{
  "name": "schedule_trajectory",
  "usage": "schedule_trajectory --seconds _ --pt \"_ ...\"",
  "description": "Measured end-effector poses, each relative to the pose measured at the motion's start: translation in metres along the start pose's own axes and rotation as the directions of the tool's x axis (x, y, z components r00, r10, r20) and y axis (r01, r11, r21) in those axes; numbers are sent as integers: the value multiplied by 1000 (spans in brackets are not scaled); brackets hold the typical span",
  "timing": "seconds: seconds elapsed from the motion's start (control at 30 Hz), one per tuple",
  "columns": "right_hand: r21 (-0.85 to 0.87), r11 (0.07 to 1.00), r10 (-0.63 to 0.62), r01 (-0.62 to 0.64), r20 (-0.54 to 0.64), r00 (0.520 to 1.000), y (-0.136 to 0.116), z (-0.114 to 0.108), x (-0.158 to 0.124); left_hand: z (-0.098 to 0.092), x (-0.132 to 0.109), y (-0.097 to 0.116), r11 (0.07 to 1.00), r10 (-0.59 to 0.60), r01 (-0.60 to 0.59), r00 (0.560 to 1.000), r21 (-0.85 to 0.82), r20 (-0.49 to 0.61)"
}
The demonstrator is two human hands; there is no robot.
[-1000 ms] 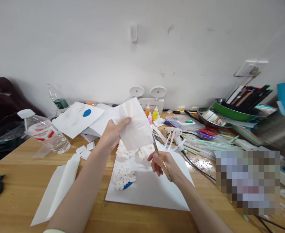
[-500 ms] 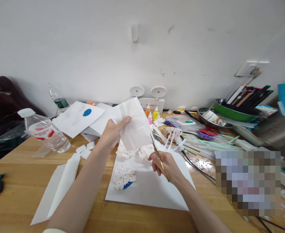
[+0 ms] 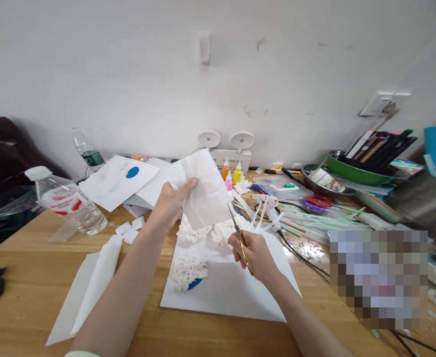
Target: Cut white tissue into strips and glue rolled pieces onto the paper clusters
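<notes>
My left hand [image 3: 175,201] pinches a thin white sheet of paper [image 3: 208,191] by its left side, thumb on top, and holds it up off the table. In my right hand [image 3: 253,253] is a slim pair of gold-handled scissors [image 3: 241,243], its narrow blades pointing up at the sheet's right edge. Whether the blades touch the paper I cannot tell. Below lies a large white sheet [image 3: 233,292] bearing crumbly white tissue clumps [image 3: 189,270]. A blue patch [image 3: 194,283] shows under the nearest clump.
Folded white paper [image 3: 95,282] and small white blocks [image 3: 131,229] lie left, by a water bottle [image 3: 71,201]. Behind are paint bottles [image 3: 237,173]. On the right are a glue gun [image 3: 270,206], its black cable, loose strips and a green pan [image 3: 355,166] of markers.
The scissors have turned slightly in my right hand, their handle end swinging left. My left hand and the held sheet look almost the same.
</notes>
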State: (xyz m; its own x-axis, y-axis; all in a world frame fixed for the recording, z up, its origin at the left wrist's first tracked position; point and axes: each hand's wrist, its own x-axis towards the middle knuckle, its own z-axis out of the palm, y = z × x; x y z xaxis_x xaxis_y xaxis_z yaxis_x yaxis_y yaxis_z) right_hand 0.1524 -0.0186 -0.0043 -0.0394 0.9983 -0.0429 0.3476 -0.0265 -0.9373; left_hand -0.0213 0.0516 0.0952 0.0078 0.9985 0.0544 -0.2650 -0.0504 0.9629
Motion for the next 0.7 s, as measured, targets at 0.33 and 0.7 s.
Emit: schedule_trajectory --seconds 0.33,0.7 --pt "-4 1000 19 -19 -7 1000 1 1 2 0 1 0 1000 -13 14 999 12 -34" --pt "101 987 125 -127 22 992 -4 2 0 1 1 0 1000 -7 8 997 1 -73"
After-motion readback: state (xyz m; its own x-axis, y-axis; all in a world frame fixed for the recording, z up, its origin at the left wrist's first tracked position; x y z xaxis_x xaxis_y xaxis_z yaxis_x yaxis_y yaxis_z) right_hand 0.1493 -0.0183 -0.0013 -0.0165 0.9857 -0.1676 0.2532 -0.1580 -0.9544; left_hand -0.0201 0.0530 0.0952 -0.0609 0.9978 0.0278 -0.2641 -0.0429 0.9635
